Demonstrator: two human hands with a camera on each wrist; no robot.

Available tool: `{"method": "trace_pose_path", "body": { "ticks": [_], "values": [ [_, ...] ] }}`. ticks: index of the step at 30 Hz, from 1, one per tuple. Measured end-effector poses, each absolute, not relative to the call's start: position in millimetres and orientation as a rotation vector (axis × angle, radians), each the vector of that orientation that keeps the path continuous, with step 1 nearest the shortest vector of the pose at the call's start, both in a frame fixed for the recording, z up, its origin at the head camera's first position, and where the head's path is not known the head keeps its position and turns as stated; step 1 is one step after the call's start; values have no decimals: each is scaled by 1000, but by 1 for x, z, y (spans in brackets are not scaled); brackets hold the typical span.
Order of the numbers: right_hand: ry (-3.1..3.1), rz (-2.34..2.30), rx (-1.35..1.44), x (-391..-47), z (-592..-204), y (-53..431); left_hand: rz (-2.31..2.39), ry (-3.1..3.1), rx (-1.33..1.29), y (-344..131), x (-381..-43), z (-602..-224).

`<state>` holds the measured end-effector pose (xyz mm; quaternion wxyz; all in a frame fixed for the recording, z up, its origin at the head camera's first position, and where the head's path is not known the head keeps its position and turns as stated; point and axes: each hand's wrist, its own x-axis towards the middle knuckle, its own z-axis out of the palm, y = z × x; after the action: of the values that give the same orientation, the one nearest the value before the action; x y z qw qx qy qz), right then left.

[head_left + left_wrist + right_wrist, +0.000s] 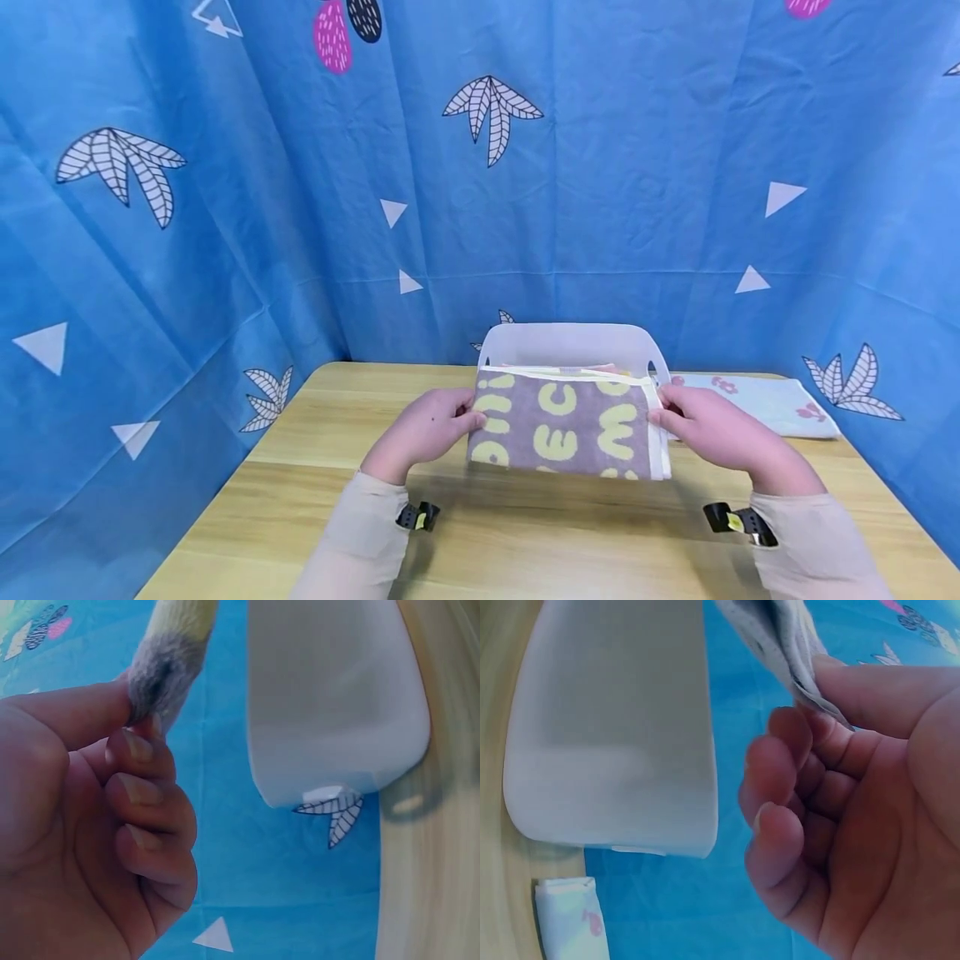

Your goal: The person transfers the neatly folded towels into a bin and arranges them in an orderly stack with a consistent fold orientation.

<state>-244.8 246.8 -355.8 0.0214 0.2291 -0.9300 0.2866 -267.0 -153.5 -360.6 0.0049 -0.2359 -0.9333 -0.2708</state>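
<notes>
A folded purple-grey towel (558, 425) with yellow letters and white edging hangs between both hands, in front of a white basket (566, 340). My left hand (435, 423) pinches the towel's left edge between thumb and forefinger; its other fingers curl below, as the left wrist view shows. At the opposite edge my right hand (705, 423) pinches the towel the same way. In both wrist views the towel stays apart from the basket (337, 697). Most of the basket's front is hidden behind the towel in the head view, though something pinkish shows over its top edge.
Right of the basket, a white folded towel (765, 404) with pink flowers lies on the wooden table (360, 392). Blue patterned curtain (600, 167) encloses the table at the back and sides. Each wrist wears a black strap.
</notes>
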Motion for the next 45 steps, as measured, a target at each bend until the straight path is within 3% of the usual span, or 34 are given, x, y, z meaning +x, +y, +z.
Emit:
{"method": "trace_pose_path", "body": {
  "ticks": [29, 36, 45],
  "values": [
    [-3036, 925, 487, -341, -335, 252, -766, -2954, -502, -124, -362, -343],
    [-3070, 964, 384, -357, -338, 246, -626, -3027, -389, -113, -377, -342],
    [-3116, 988, 270, -375, -352, 245, -777, -3045, -238, -101, -387, -359]
  ]
}}
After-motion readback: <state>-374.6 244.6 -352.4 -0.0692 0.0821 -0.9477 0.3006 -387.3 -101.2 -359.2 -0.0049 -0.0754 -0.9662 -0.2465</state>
